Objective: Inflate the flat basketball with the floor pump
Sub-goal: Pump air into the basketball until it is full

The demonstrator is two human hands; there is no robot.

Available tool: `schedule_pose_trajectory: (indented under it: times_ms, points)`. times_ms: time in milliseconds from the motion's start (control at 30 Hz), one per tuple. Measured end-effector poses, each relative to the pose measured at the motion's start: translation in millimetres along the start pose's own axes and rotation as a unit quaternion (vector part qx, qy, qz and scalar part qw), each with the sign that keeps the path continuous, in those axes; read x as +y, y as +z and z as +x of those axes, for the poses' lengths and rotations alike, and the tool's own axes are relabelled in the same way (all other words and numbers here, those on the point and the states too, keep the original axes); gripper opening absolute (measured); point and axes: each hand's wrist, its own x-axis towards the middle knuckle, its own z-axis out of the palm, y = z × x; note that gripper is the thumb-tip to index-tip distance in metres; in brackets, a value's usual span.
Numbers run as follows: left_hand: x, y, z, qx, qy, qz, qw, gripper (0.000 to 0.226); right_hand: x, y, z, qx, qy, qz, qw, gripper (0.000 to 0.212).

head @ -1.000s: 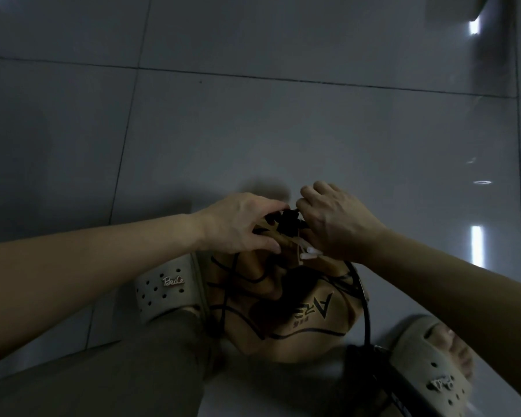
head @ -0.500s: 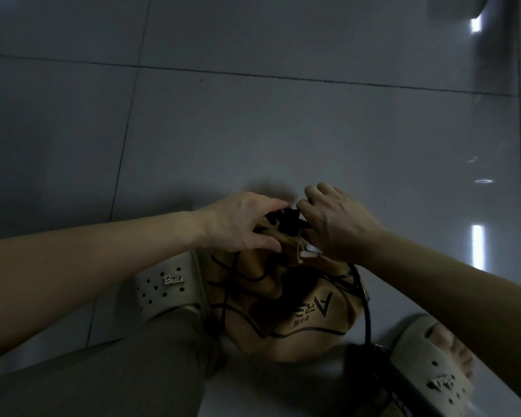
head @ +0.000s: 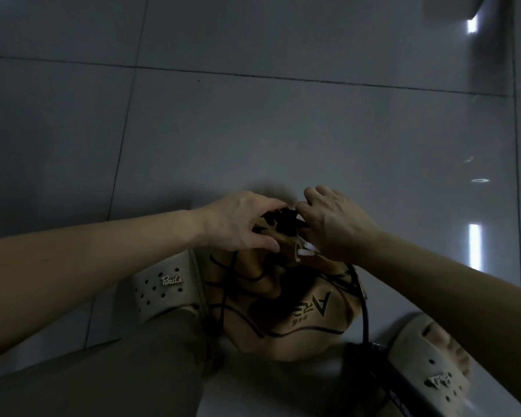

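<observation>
A flat, crumpled orange basketball (head: pixel 307 314) with black seams lies on the floor between my feet. At its far upper edge my left hand (head: pixel 241 222) presses on the ball and pinches the black pump nozzle (head: pixel 285 221). My right hand (head: pixel 334 224) grips the same nozzle from the right side, fingers curled over it. A black hose (head: pixel 363 305) runs from under my right hand down to the dark pump (head: pixel 403 386) at the lower right. A small white tag (head: pixel 306 251) shows on the ball below my right hand.
Grey glossy floor tiles (head: pixel 283 130) stretch ahead, with light reflections at the right. My left foot in a beige perforated slipper (head: pixel 166 290) sits left of the ball, my right slipper (head: pixel 433 368) lower right. My trouser leg (head: pixel 118 371) fills the lower left.
Both hands stay on the nozzle at the ball's far edge; my right hand's fingers shifted slightly. The ball has not visibly moved.
</observation>
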Motion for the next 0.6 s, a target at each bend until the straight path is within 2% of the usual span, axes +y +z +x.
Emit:
schedule_pose_trajectory:
  times_ms: [267,433,600]
  points:
    - [-2,1,3,-0.004,-0.005,0.002,1.000,0.068,-6,3,-4,0.025,0.019,0.053,0.998,0.022]
    - [-3,0,4,-0.022,-0.015,-0.006,1.000,0.071,-5,2,-6,-0.004,0.042,0.053,0.998,0.030]
    - [5,-7,1,-0.054,-0.050,-0.008,0.997,0.079,-4,-20,-13,-0.075,0.060,0.081,0.992,0.038]
